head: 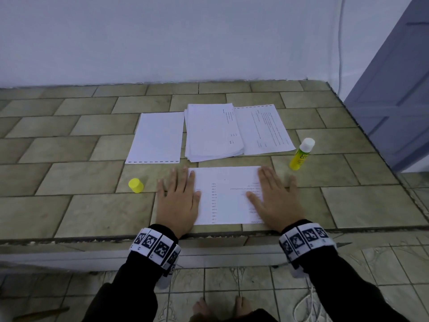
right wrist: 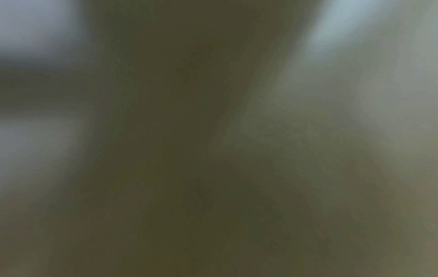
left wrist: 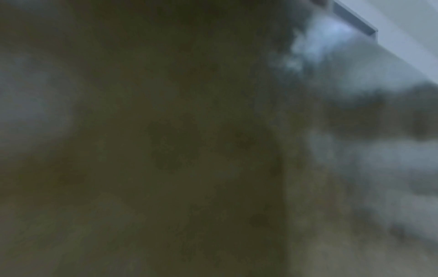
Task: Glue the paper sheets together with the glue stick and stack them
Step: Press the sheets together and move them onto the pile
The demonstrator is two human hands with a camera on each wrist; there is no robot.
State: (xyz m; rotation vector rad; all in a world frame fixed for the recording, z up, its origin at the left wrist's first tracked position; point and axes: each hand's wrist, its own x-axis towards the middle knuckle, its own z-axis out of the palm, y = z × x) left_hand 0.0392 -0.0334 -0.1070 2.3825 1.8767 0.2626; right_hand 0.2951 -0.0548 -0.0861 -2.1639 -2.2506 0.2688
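Head view, sheet (head: 226,196) between (under) flat hands (head: 177,203)

Place: you are standing at a plain room in a home, not a fitted office or workshop.
Work surface: a raised ledge (head: 69,140) faced in staggered beige-green tiles, its near edge chipped and rough.
Floor: patterned glazed tiles (head: 232,284) below the ledge; your bare feet (head: 202,307) rest on them.
Walls: bare white painted wall (head: 162,38) meets the far edge of the ledge.
Door: a grey-blue panelled door (head: 399,84) stands past the ledge's far right corner.
Wiring: a loose white cable (head: 340,43) runs down the wall near that corner.
Wrist views: both are dark and blurred; they show nothing of the room.
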